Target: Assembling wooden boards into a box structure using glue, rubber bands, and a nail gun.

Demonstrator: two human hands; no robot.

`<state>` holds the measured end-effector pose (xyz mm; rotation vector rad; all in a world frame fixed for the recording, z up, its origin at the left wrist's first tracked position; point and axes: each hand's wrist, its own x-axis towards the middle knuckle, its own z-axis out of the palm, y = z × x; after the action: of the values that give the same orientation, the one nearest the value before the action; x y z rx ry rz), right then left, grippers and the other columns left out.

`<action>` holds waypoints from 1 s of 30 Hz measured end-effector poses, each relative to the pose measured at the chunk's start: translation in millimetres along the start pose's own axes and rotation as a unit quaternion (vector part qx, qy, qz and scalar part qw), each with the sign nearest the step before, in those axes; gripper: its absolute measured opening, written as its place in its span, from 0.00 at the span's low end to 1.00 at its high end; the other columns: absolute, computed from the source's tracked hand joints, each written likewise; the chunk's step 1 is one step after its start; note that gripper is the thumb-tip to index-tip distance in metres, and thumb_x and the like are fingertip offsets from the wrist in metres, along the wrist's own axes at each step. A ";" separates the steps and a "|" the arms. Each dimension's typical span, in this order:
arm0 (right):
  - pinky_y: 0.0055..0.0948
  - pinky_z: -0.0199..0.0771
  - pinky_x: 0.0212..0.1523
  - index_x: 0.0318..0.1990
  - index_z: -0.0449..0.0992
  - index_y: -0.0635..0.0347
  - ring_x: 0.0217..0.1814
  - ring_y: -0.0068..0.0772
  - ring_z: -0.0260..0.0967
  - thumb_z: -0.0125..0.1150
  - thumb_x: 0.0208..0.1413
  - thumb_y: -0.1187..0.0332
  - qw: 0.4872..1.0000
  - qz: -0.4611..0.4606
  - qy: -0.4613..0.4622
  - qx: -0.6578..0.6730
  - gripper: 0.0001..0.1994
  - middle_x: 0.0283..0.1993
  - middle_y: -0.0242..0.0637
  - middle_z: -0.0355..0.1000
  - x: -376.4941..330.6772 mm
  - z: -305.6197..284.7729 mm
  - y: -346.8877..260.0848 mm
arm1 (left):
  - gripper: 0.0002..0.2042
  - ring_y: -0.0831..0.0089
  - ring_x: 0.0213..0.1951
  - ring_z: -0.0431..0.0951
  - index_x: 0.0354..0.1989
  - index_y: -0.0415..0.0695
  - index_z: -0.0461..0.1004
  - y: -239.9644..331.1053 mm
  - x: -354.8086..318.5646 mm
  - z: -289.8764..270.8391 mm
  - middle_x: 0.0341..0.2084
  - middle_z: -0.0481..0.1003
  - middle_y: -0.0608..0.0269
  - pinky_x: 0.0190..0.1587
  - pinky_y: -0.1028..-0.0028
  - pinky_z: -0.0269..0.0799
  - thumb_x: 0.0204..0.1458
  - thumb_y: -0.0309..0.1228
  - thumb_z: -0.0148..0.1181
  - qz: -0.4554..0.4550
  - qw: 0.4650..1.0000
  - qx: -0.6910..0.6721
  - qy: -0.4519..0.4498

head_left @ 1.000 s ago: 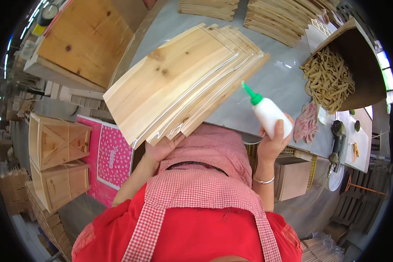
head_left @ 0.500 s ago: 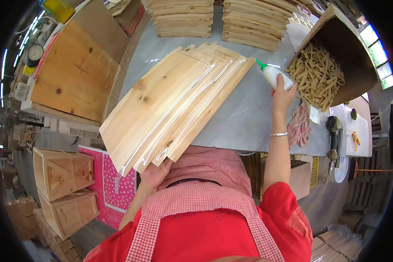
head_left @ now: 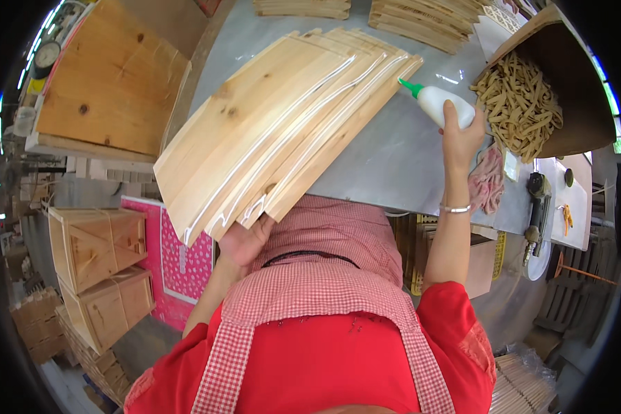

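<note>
Several pale wooden boards lie fanned out in overlapping steps, slanting over the table's near edge. White glue lines run along their exposed strips. My left hand grips the boards at their near end, its fingers partly hidden beneath them. In my right hand is a white glue bottle with a green nozzle, tilted toward the boards. The nozzle tip is by the right edge of the outermost board, near its far end; whether it touches I cannot tell.
Stacks of boards stand at the back of the grey table. To the right are a cardboard box of small wooden strips, a pink rag and a dark power tool. Wooden crates stand at lower left.
The view has shifted, with the table's back stacks now higher in the picture. Relative to the boards, the nozzle has moved from the outermost board's far corner a little nearer along its right edge.
</note>
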<state>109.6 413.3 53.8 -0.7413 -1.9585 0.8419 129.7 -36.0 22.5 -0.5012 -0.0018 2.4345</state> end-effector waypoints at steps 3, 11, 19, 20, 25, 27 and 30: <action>0.37 0.74 0.46 0.45 0.73 0.70 0.42 0.41 0.74 0.71 0.51 0.61 0.997 0.038 -0.049 0.055 0.22 0.40 0.49 0.76 -36.6 -13.3 -28.4 | 0.40 0.43 0.69 0.56 0.71 0.39 0.52 -3.4 -0.6 4.7 0.69 0.55 0.42 0.66 0.43 0.61 0.60 0.57 0.48 0.019 1.000 -0.007 0.019; 0.29 0.71 0.40 0.46 0.71 0.67 0.39 0.29 0.69 0.68 0.54 0.65 0.970 -0.045 -0.212 0.112 0.18 0.39 0.41 0.72 -137.9 -59.9 -109.4 | 0.37 0.46 0.70 0.56 0.71 0.39 0.52 0.7 2.0 3.6 0.68 0.56 0.43 0.70 0.48 0.55 0.62 0.54 0.48 0.001 1.000 0.005 -0.012; 0.27 0.72 0.38 0.48 0.69 0.68 0.36 0.31 0.71 0.69 0.52 0.67 0.933 -0.085 -0.306 0.170 0.20 0.38 0.42 0.73 -177.7 -70.8 -128.9 | 0.36 0.42 0.68 0.58 0.71 0.38 0.50 -4.3 -0.7 11.6 0.67 0.57 0.38 0.69 0.49 0.60 0.64 0.54 0.43 0.003 0.999 0.033 -0.014; 0.27 0.72 0.38 0.48 0.69 0.69 0.36 0.31 0.71 0.69 0.52 0.67 0.944 -0.085 -0.274 0.163 0.21 0.38 0.42 0.73 -175.6 -68.6 -127.0 | 0.36 0.42 0.68 0.59 0.71 0.37 0.50 -3.6 0.1 10.3 0.67 0.57 0.38 0.69 0.48 0.60 0.64 0.54 0.42 -0.006 1.000 0.023 -0.020; 0.28 0.72 0.37 0.48 0.69 0.68 0.35 0.29 0.71 0.69 0.52 0.67 0.933 -0.108 -0.302 0.164 0.20 0.36 0.40 0.73 -180.0 -63.6 -127.5 | 0.35 0.42 0.68 0.59 0.71 0.37 0.51 5.0 3.3 -4.2 0.67 0.57 0.39 0.68 0.47 0.61 0.65 0.52 0.42 -0.002 0.998 0.041 -0.045; 0.26 0.71 0.36 0.49 0.69 0.67 0.33 0.28 0.71 0.69 0.53 0.66 0.919 -0.087 -0.337 0.186 0.21 0.35 0.39 0.73 -188.8 -64.3 -127.5 | 0.34 0.43 0.68 0.58 0.70 0.37 0.52 3.8 3.2 -8.5 0.68 0.57 0.40 0.68 0.46 0.61 0.65 0.52 0.42 -0.011 0.997 0.045 -0.066; 0.26 0.70 0.42 0.51 0.67 0.66 0.40 0.27 0.68 0.66 0.55 0.64 0.914 0.020 -0.331 0.234 0.21 0.40 0.38 0.71 -200.7 -68.5 -114.8 | 0.31 0.49 0.68 0.59 0.70 0.42 0.55 -4.4 7.8 -10.2 0.68 0.59 0.47 0.69 0.44 0.56 0.64 0.50 0.43 0.025 0.999 0.019 0.040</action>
<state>240.8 212.2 76.9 -0.2104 -2.1688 1.6773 130.3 -29.1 10.8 -0.5869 0.0906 2.4572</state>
